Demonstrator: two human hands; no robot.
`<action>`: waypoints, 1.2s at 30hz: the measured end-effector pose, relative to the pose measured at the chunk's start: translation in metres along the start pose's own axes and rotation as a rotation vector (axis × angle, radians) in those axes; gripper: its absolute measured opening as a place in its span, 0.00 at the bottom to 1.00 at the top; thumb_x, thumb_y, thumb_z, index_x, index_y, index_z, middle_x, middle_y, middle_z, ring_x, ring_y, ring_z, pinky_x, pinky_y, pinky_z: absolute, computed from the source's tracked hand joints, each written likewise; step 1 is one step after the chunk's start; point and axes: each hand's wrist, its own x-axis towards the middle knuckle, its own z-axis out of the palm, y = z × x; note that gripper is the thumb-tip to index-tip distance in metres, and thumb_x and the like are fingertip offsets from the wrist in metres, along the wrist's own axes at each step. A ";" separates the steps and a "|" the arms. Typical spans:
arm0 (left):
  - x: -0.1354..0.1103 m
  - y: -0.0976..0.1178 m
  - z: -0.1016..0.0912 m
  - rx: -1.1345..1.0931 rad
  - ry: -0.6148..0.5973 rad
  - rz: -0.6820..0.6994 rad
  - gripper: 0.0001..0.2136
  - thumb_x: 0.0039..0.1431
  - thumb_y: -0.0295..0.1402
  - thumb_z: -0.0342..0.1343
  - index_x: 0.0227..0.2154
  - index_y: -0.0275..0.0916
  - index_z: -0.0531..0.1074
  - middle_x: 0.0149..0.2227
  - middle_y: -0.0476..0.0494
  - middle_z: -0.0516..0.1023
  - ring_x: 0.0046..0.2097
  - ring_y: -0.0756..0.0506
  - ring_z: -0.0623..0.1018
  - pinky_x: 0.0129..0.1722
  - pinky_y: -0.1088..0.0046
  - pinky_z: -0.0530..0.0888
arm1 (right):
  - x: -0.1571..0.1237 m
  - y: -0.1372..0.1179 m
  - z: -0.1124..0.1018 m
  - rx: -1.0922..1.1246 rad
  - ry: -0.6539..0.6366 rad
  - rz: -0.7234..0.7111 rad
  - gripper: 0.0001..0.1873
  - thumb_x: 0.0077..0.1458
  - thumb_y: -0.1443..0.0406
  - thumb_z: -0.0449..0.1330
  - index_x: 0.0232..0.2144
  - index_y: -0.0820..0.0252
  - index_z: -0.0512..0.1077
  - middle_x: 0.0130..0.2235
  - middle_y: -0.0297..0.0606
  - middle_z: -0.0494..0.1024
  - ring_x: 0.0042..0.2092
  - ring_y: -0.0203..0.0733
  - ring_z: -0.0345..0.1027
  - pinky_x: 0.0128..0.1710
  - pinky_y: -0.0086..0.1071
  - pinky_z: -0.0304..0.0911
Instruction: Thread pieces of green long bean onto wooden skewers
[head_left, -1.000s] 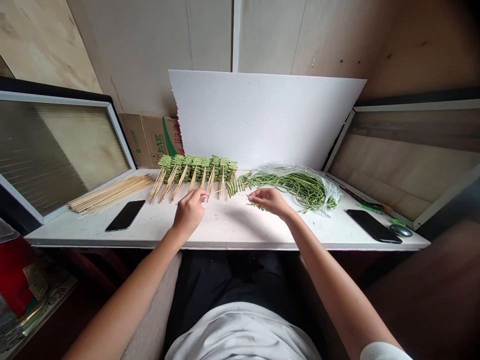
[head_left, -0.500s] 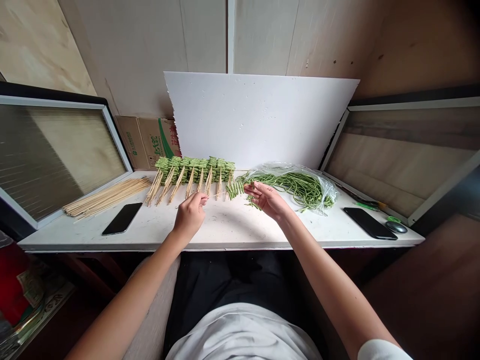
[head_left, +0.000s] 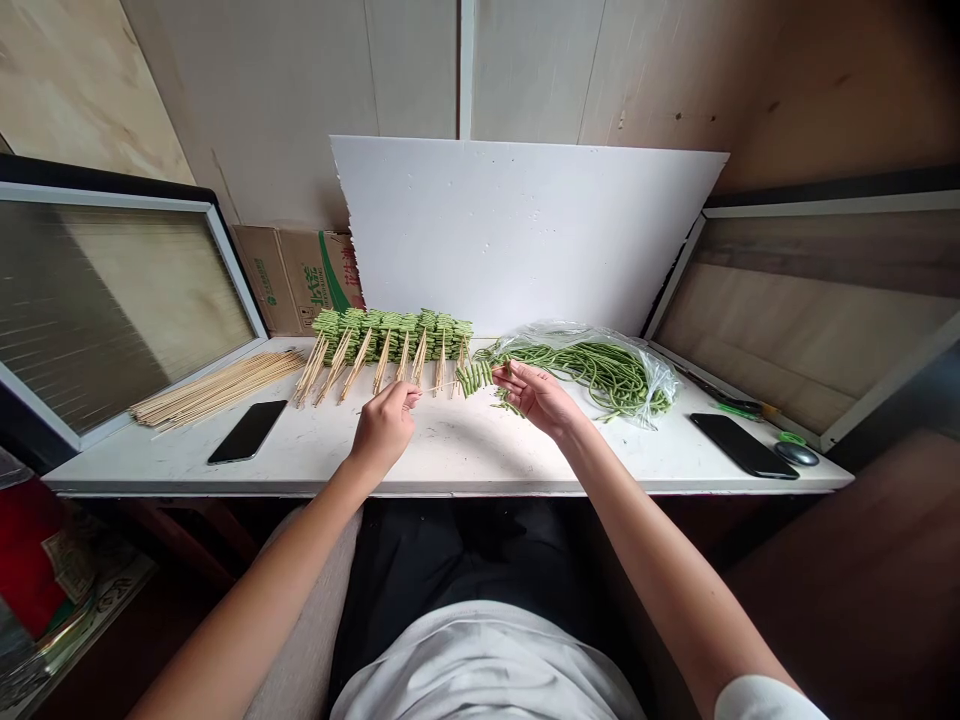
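White bench [head_left: 465, 468] sits under left hand [head_left: 384, 428] and right hand [head_left: 544, 398]; one white board [head_left: 525, 230] stands beyond them. Bagged long beans [head_left: 600, 375] lie right of right hand; stacked bean skewers [head_left: 390, 335], too many to count, beyond left hand. Two phones [head_left: 247, 432], one outward of each hand. Left hand clamps one stick [head_left: 435, 389]; several threaded bean pieces [head_left: 474, 377] between hands. Right hand pinches one bean piece [head_left: 504, 366].

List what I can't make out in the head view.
In the head view:
- skewer, near end: hidden by the left hand
- what the right hand grips: too small
- red item: cut off by the left edge
- long beans, lowest strands: covered by those above
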 end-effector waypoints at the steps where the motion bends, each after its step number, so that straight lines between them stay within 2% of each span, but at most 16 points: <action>1: 0.000 0.000 0.000 0.000 0.002 0.000 0.20 0.51 0.11 0.45 0.39 0.39 0.73 0.37 0.45 0.83 0.39 0.44 0.84 0.40 0.71 0.80 | 0.000 0.000 0.000 -0.001 0.005 -0.002 0.13 0.54 0.56 0.74 0.39 0.55 0.82 0.48 0.38 0.86 0.52 0.42 0.80 0.34 0.24 0.73; 7: -0.001 0.001 0.001 0.009 0.012 0.019 0.20 0.51 0.11 0.45 0.39 0.39 0.72 0.37 0.45 0.83 0.39 0.45 0.84 0.39 0.71 0.81 | 0.000 0.003 0.004 -0.033 0.058 -0.041 0.16 0.50 0.53 0.76 0.37 0.54 0.82 0.48 0.40 0.86 0.55 0.47 0.79 0.35 0.28 0.71; 13: -0.001 0.002 0.001 0.038 0.034 0.057 0.21 0.51 0.10 0.43 0.40 0.38 0.72 0.38 0.44 0.83 0.40 0.45 0.85 0.38 0.72 0.81 | -0.002 0.008 0.016 -0.112 0.201 -0.153 0.17 0.48 0.51 0.76 0.35 0.53 0.83 0.47 0.43 0.87 0.56 0.52 0.78 0.40 0.33 0.68; 18: -0.002 0.004 0.000 0.063 0.046 0.065 0.22 0.49 0.10 0.43 0.39 0.38 0.72 0.38 0.44 0.83 0.39 0.45 0.85 0.38 0.72 0.81 | -0.004 0.012 0.025 -0.085 0.263 -0.233 0.16 0.47 0.53 0.77 0.35 0.54 0.84 0.44 0.43 0.87 0.55 0.52 0.79 0.37 0.32 0.67; 24: -0.002 0.005 -0.002 0.119 0.052 0.088 0.20 0.50 0.10 0.43 0.36 0.38 0.72 0.36 0.43 0.83 0.40 0.44 0.85 0.36 0.72 0.80 | -0.007 0.017 0.033 -0.074 0.287 -0.266 0.15 0.47 0.54 0.77 0.35 0.53 0.84 0.44 0.43 0.87 0.53 0.50 0.79 0.36 0.31 0.69; 29: 0.001 0.003 -0.005 0.087 0.096 0.070 0.20 0.50 0.11 0.43 0.37 0.39 0.72 0.35 0.45 0.82 0.37 0.45 0.84 0.35 0.73 0.80 | -0.011 0.016 0.040 -0.149 0.283 -0.383 0.13 0.50 0.55 0.75 0.35 0.55 0.85 0.44 0.44 0.87 0.51 0.50 0.80 0.34 0.31 0.70; 33: 0.003 -0.001 -0.007 0.061 0.129 0.037 0.18 0.51 0.12 0.45 0.37 0.39 0.72 0.34 0.45 0.82 0.37 0.45 0.84 0.36 0.73 0.79 | -0.014 0.012 0.042 -0.183 0.229 -0.399 0.16 0.50 0.54 0.75 0.39 0.54 0.84 0.45 0.43 0.86 0.52 0.52 0.80 0.34 0.33 0.71; 36: 0.004 -0.001 -0.008 0.062 0.114 0.033 0.18 0.51 0.12 0.45 0.37 0.39 0.72 0.35 0.45 0.82 0.37 0.45 0.84 0.37 0.73 0.79 | -0.014 0.010 0.042 -0.180 0.237 -0.390 0.19 0.47 0.54 0.77 0.39 0.54 0.84 0.43 0.43 0.87 0.51 0.52 0.79 0.33 0.34 0.71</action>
